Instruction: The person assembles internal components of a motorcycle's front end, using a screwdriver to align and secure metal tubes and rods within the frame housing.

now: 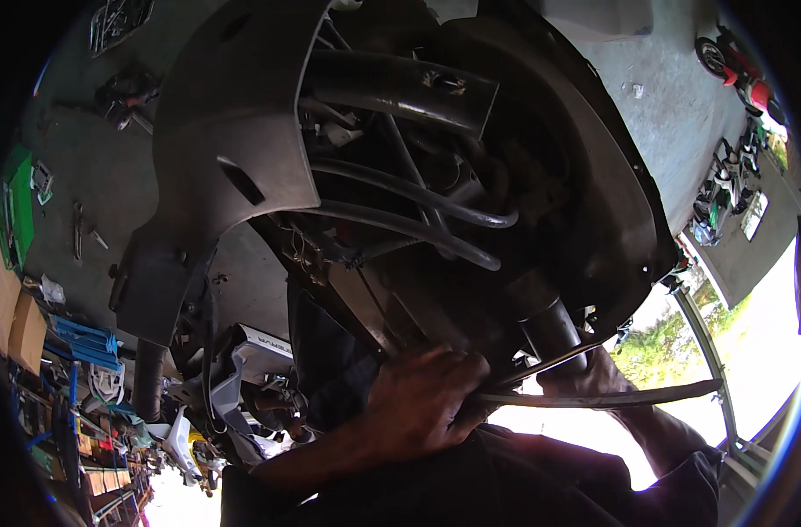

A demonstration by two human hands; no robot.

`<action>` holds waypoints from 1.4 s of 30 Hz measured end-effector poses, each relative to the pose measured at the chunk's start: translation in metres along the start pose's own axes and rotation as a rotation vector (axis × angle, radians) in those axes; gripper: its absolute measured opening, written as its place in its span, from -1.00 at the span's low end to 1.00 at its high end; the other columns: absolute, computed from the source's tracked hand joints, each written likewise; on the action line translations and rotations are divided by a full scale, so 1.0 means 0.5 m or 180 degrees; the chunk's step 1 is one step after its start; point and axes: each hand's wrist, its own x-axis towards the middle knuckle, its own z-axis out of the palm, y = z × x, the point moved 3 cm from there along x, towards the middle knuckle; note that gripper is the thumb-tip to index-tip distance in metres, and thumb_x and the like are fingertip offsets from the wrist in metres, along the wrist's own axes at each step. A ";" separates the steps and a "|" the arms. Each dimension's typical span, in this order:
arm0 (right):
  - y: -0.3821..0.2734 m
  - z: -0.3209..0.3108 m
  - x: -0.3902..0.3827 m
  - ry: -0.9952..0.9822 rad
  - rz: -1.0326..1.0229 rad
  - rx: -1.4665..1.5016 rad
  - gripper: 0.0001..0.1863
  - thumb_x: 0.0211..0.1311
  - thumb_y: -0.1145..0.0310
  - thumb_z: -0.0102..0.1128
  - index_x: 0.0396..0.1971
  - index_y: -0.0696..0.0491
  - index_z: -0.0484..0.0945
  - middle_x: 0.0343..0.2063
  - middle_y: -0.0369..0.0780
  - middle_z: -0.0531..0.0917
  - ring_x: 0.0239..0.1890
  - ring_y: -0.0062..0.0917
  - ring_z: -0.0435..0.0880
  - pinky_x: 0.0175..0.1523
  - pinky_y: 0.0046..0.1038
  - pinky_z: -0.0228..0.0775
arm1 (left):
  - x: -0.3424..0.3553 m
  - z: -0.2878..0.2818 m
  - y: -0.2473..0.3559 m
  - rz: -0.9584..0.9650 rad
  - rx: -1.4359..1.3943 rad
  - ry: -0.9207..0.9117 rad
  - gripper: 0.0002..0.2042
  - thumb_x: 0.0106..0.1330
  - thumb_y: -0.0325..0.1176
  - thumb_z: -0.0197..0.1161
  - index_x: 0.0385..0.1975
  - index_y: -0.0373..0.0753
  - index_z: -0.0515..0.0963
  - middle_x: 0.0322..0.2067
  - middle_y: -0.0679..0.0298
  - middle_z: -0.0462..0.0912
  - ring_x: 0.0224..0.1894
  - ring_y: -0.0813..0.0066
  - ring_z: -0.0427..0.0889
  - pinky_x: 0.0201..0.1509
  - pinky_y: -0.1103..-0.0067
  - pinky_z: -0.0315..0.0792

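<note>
A large dark vehicle body panel (585, 202) curves overhead, with black metal tubes (418, 198) inside it. At its lower edge my left hand (431, 391) is closed in a fist round one end of a long, thin dark strip (611, 400). The strip's other end sticks out to the right, past my right forearm. My right hand (585, 373) lies behind the strip, close to a short dark cylinder (554, 335) under the panel. Its fingers look curled, but the strip and shadow hide most of them, so what they grip cannot be made out.
A grey vehicle shell (233, 140) with a handlebar grip (148, 382) reaches down on the left. Beyond it stand a green box (18, 206), cardboard boxes (24, 329) and shelving. Loose parts lie on the floor. A red motorbike (752, 88) stands at the far right.
</note>
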 end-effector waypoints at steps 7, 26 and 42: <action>-0.066 0.001 -0.056 0.0708 -0.0835 -0.0987 -0.19 -0.07 0.12 0.50 0.10 0.29 0.34 -0.28 -0.02 0.65 -0.24 -0.24 0.67 -0.14 -0.33 0.53 | -0.010 0.017 -0.007 -0.0135 -0.0019 0.0284 -0.65 0.07 -0.26 0.42 -0.21 -0.28 0.51 -0.35 0.16 0.62 -0.35 0.18 0.63 -0.27 0.38 0.52; 0.308 0.100 0.513 0.0879 -0.1366 0.2385 -0.50 -0.02 0.11 0.36 -0.26 0.23 0.47 -0.57 -0.21 0.58 -0.56 -0.59 0.57 -0.47 -0.50 0.41 | -0.029 0.028 0.049 -0.0295 0.1165 0.2166 -0.71 0.28 -0.20 0.26 -0.48 -0.32 0.46 -0.62 0.38 0.37 -0.51 0.63 0.32 -0.44 0.61 0.21; 0.017 0.116 0.914 0.1317 -0.1553 0.2444 -0.36 0.02 0.08 0.33 -0.16 0.26 0.23 -0.55 -0.11 0.57 -0.56 -0.43 0.59 -0.46 -0.38 0.43 | -0.050 0.089 0.040 -0.0177 0.2551 0.3176 -0.51 0.39 0.06 0.03 -0.58 -0.30 0.31 -0.64 0.39 0.32 -0.55 0.65 0.24 -0.49 0.59 0.11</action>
